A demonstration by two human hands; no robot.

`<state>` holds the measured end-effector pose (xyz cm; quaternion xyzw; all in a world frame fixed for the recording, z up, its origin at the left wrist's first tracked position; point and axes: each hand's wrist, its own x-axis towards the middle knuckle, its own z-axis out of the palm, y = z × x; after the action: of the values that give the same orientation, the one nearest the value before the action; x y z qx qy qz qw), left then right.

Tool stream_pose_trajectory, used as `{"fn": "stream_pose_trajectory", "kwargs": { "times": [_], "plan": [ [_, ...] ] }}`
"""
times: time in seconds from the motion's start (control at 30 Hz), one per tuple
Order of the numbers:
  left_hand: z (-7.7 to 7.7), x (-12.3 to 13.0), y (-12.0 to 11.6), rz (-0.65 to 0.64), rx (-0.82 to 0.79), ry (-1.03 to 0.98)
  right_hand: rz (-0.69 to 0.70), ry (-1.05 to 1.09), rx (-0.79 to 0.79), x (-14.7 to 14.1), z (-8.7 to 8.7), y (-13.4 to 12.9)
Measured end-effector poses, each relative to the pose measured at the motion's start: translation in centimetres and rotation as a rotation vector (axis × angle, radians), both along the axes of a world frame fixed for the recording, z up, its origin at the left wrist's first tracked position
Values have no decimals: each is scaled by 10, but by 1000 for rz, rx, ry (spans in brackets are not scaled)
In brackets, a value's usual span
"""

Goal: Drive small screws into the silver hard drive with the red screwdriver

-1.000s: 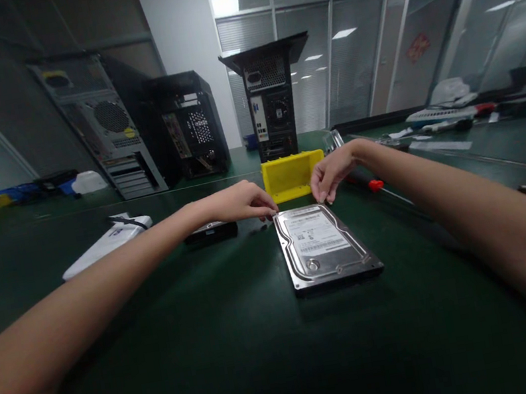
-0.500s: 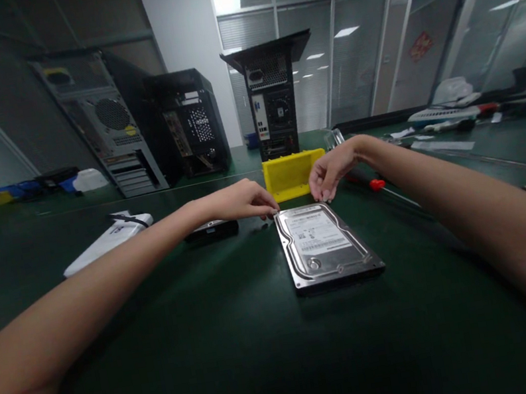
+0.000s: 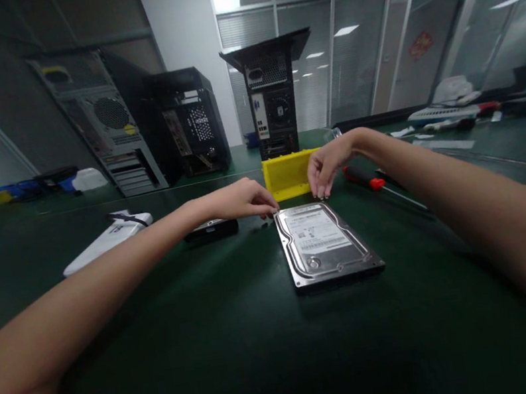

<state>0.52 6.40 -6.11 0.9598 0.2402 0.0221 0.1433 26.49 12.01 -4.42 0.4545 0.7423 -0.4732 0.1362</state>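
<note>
A silver hard drive (image 3: 318,241) with a white label lies flat on the green table. At its far left corner, the curled fingers of my left hand (image 3: 249,198) touch the edge, thumb and fingertips close together. My right hand (image 3: 327,165) is just beyond the drive's far edge, slightly right of its middle. Its thumb and fingers are pinched together, pointing down; whatever may be between them is too small to make out. Behind my right hand stands a yellow plastic tray (image 3: 284,176), partly covered by that hand.
A red and black screwdriver (image 3: 374,184) lies to the right, partly under my right forearm. Beyond my left forearm are a dark drive-like box (image 3: 211,230) and a white box (image 3: 106,242). Computer cases (image 3: 274,97) stand at the back. A keyboard (image 3: 443,114) is far right.
My right hand has shifted slightly left and up, away from the drive's far edge, uncovering more of the screwdriver. My left hand and the hard drive have stayed in place.
</note>
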Motion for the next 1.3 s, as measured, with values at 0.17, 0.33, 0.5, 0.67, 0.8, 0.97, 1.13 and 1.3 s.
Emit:
{"fn": "stream_pose_trajectory", "kwargs": {
  "times": [0.17,0.33,0.5,0.67,0.8,0.97,1.13,1.3],
  "plan": [
    [1,0,-1,-2,7,12,-14,-11,-6,3,-1,0],
    [2,0,-2,11,13,23,-19,-23,-22,5,-5,3],
    [2,0,-2,17,0,26,-5,-26,-32,4,-6,3],
    [2,-1,-2,6,-7,25,20,-22,-39,2,-6,2],
    [2,-1,-1,5,-17,25,35,-21,-47,1,-6,3],
    [2,0,-2,8,-22,22,53,-4,-63,1,-7,4],
    [2,0,-3,10,-13,21,63,-2,-77,1,-6,3],
    [3,0,-3,6,-6,27,60,-18,-81,1,-6,3]
  ]
}}
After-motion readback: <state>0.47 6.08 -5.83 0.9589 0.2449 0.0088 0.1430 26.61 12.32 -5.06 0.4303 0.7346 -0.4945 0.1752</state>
